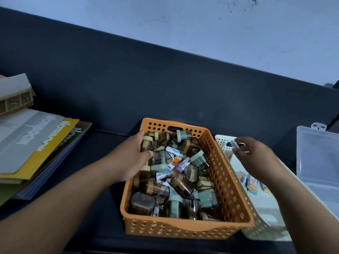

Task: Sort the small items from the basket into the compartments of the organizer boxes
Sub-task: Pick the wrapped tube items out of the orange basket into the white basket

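1. Toward 6 o'clock of the view, on the dark table (102,153), sits the orange basket (176,229). Its walls are perforated and its long side runs from 6 to 12. It is heaped with small jars (183,182) with amber bodies and mint or cream caps, and labelled tubes are mixed among them.
2. Left hand (131,157) reaches into the basket's 11 o'clock corner. Fingers and thumb are curled round a cream-capped jar (147,143). Cannot tell whether that jar is lifted off the heap.
3. Right hand (256,158) is at 3 o'clock of the orange basket. Thumb and fingertips pinch a clear tube (235,143), held above the far end of the white basket (260,230). The tube is blurred.
4. White basket is perforated, and its side touches the orange basket's right wall. A few labelled items (252,183) lie on its floor, partly hidden by the right forearm.
5. Clear organizer box (311,143) is at the 3 o'clock edge of the view, just beside the white basket. It is translucent with a latch at its far edge. Contents cannot be made out.
6. At 9 o'clock lies a fanned stack of notebooks (33,142), grey on top with yellow beneath.
7. At 10 o'clock, above the stack's far end, is a tan compartment box (15,98). Its cells hold something dark, too blurred to identify. Cannot tell whether it rests on the stack.
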Motion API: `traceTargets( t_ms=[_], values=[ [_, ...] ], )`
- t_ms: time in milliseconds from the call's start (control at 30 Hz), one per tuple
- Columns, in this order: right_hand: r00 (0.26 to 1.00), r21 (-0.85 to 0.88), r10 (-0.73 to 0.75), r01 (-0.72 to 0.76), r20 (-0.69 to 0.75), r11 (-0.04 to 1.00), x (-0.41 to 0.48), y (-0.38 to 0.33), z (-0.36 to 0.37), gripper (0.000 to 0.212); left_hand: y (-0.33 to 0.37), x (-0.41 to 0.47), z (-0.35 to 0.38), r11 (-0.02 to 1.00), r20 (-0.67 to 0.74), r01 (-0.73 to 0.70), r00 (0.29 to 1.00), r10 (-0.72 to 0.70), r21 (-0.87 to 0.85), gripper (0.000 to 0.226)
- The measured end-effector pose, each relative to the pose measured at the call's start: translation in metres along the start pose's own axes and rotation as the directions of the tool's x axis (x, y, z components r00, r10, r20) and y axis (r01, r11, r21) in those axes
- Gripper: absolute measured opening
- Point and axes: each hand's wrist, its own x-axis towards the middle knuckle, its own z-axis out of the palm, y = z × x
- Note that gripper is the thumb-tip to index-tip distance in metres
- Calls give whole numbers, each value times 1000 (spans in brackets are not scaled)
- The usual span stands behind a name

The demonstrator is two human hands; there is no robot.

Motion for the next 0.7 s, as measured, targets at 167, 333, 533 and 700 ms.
traceTargets(
  t_ms=[167, 333, 533, 700],
  values=[
    [969, 96, -246, 242, 24, 965, -13, -41, 5, 36, 2, 0, -1, 1000, 10, -4, 1000, 4, 1, 71],
    [771, 130, -434, 426, 466, 896, -25, -92, 34, 21, 0, -1, -1, 1000, 17, -6, 1000, 6, -12, 70],
    [675, 28, -282, 362, 682, 932, -5, -108, 53, 30, -2, -1, -2, 999, 33, 0, 999, 1, -37, 70],
    [611, 4, -210, 320, 764, 947, -1, -116, 60, 25, -1, -1, -1, 999, 24, 7, 1000, -6, -49, 70]
  ],
)
